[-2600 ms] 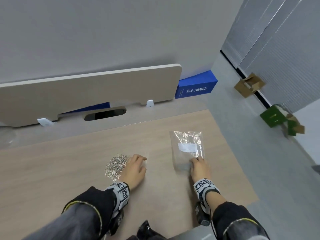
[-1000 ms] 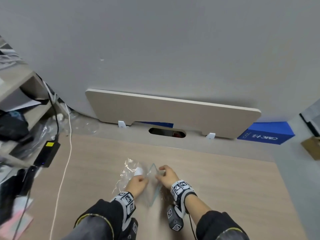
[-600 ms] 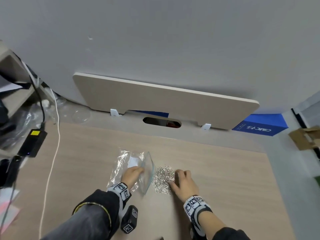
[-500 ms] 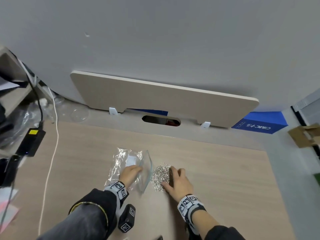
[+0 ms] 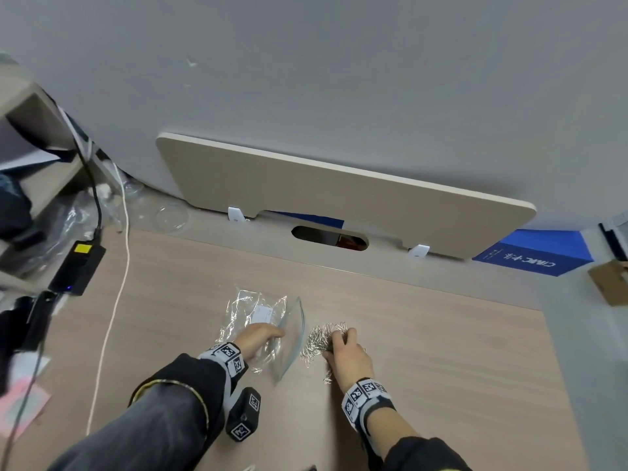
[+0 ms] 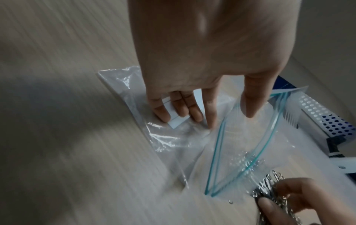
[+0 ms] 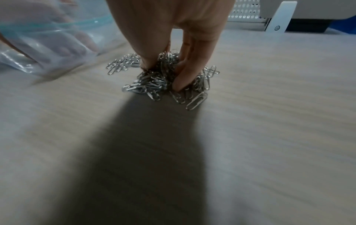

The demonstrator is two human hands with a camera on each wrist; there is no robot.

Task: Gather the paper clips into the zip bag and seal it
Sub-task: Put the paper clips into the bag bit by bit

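The clear zip bag (image 5: 244, 314) lies on the wooden desk (image 5: 441, 368), its teal-edged mouth gaping towards the right. My left hand (image 5: 272, 334) is in that mouth. In the left wrist view its straight fingers (image 6: 185, 106) press the lower layer of the bag (image 6: 173, 137) down while one finger props the upper lip up. Just right of the mouth sits a pile of silver paper clips (image 5: 314, 345). My right hand (image 5: 339, 338) is dug into it. The right wrist view has thumb and fingers (image 7: 181, 79) curled round a bunch of paper clips (image 7: 150, 85).
A black power adapter (image 5: 76, 266) and a white cable (image 5: 115, 300) lie at the desk's left side, with pink paper (image 5: 20, 406) at the left edge. A beige back panel (image 5: 339, 198) stands behind the desk, above a cable slot (image 5: 329, 237). A blue box (image 5: 533, 256) sits at far right.
The bag has come from right of the clips to their left and its mouth now stands open. My right hand went from lying flat on the pile to curling its fingers into it.
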